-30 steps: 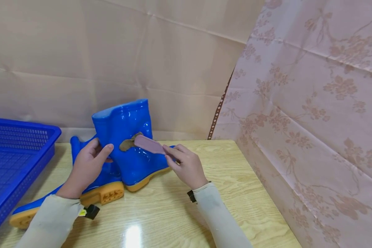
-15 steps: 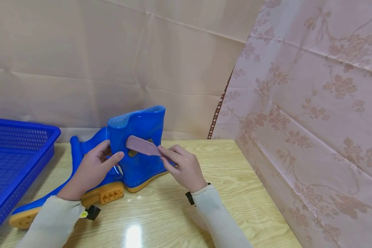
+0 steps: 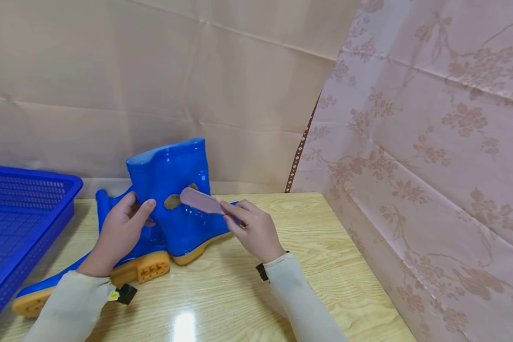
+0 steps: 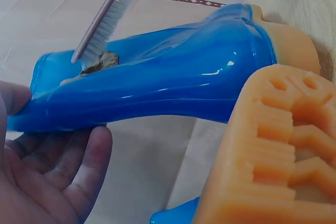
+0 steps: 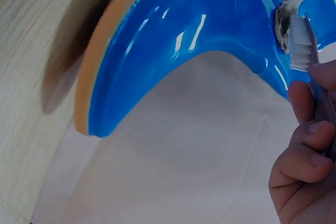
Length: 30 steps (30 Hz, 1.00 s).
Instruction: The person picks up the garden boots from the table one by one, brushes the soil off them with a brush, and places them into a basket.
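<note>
A shiny blue rain boot (image 3: 168, 171) with an orange sole stands on the table, its shaft leaning left. My left hand (image 3: 121, 232) grips the shaft's left side, thumb in front and fingers behind. A brown, mud-like smear (image 3: 172, 201) marks the shaft. Between finger and thumb, my right hand (image 3: 258, 232) holds a scrub brush (image 3: 203, 201) by its handle, the mauve back facing me. Its white bristles (image 4: 107, 27) meet the smear in the left wrist view. Another blue rain boot (image 3: 60, 278) lies on its side under my left forearm, heel tread (image 4: 278, 145) showing.
At the left is a blue plastic basket (image 3: 66, 178) with perforated walls. A beige cloth (image 3: 248, 95) hangs behind the wood-grain table (image 3: 325, 266). Along the right side hangs a pink flowered cloth (image 3: 432, 142).
The upright boot's shaft swung right with my left hand half a second ago, then came back left. The brush passed across the smear, moving a little left and then right.
</note>
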Each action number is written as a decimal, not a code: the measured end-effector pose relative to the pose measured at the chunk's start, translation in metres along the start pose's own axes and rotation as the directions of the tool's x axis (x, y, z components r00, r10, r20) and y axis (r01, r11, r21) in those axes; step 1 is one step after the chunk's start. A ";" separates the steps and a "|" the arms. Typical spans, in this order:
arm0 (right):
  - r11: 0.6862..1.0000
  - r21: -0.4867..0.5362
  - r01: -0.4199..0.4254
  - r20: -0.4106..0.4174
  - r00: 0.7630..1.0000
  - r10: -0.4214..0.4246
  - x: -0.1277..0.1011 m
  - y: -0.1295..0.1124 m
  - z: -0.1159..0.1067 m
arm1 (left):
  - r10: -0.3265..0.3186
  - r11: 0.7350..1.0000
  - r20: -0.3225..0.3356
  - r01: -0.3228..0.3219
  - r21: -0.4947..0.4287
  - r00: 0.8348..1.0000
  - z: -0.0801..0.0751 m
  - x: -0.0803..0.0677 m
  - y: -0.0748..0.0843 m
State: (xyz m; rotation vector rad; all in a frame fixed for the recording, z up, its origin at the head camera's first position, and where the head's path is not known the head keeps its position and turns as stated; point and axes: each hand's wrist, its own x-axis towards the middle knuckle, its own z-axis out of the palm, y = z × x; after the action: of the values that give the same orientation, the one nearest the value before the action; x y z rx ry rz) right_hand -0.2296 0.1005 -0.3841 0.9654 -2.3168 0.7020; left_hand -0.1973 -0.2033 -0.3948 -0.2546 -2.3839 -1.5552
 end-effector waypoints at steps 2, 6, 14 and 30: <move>1.000 -0.016 0.004 -0.002 1.000 -0.004 0.000 0.001 0.001 | -0.007 1.000 -0.016 0.007 -0.004 1.000 -0.001 0.000 -0.002; 1.000 -0.024 0.019 -0.017 1.000 -0.019 0.000 0.002 0.001 | -0.028 1.000 -0.024 0.027 -0.013 0.999 -0.002 0.001 -0.003; 0.996 0.043 0.084 -0.054 0.995 -0.081 0.001 -0.002 0.000 | 0.030 1.000 0.098 -0.031 0.004 0.995 0.000 -0.001 0.005; 0.999 0.054 0.006 -0.009 1.000 -0.006 0.001 -0.001 0.000 | 0.046 0.999 0.059 -0.046 -0.005 0.997 0.000 -0.001 0.004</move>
State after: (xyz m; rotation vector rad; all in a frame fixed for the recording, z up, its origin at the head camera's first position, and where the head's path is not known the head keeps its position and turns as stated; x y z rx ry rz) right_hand -0.2290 0.0998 -0.3832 0.9905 -2.2966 0.7685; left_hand -0.1954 -0.2015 -0.3919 -0.3589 -2.4024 -1.5516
